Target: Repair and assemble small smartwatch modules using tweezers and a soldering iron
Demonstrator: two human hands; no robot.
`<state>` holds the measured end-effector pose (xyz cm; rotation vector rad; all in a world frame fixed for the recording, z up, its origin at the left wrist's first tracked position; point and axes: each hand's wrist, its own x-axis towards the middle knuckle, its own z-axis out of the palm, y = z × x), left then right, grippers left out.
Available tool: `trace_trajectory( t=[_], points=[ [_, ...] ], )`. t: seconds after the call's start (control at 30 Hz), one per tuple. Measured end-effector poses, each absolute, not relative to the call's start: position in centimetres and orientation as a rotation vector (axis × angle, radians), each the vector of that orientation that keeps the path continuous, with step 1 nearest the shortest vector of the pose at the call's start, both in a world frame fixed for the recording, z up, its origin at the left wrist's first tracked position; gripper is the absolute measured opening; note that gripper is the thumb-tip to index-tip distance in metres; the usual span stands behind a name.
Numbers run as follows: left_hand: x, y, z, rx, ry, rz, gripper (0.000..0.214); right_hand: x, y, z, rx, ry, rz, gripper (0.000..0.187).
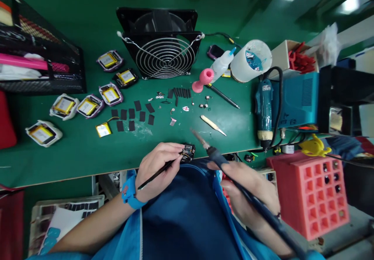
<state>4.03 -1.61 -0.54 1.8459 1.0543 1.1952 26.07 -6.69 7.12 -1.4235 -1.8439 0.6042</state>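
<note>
My left hand [160, 165] is closed around black tweezers [157, 175] at the bench's near edge. Its fingertips meet a small black electronic device [188, 152] with an exposed circuit board and thin wires. My right hand [248, 190] grips a soldering iron [217, 156], somewhat blurred, with its cable trailing back over the forearm. The iron's tip points up and left, above and to the right of the device, apart from it. On the bench lie a loose yellow battery [103, 130], black adhesive pads [131, 114] and small parts [173, 122].
A black fan [163, 43] stands at the back. Several opened watch cases with batteries [111, 94] are on the left. A cream-handled tool [212, 125], a dispenser bottle [222, 65], a white tub [251, 61] and an electric screwdriver [265, 108] lie rightward. Pink foam [315, 193] sits lower right.
</note>
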Motion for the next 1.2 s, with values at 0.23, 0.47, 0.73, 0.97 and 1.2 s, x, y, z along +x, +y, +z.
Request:
trace_trajectory(
  t=[0.23,0.47,0.73,0.97,1.2],
  points=[
    [3.9,-1.8,-0.6,1.796,1.046,1.179,0.027,23.6,-5.7,3.1,-1.210,-1.983,0.569,0.004],
    [4.1,-1.6,-0.3,1.811,1.052,1.137,0.025,23.4,-5.9,2.5,-1.213,-2.014,0.475,0.009],
    [3.8,-1.5,-0.6,1.761,0.985,1.115,0.027,23.2,-6.0,2.2,-1.235,-2.012,0.455,0.010],
    [3.8,-1.5,-0.6,1.760,1.022,1.128,0.026,23.3,-5.9,2.4,-1.231,-2.026,0.459,0.009],
    [4.1,-1.5,-0.2,1.910,1.079,1.104,0.022,23.3,-5.8,2.7,-1.232,-2.041,0.469,0.011]
  ],
)
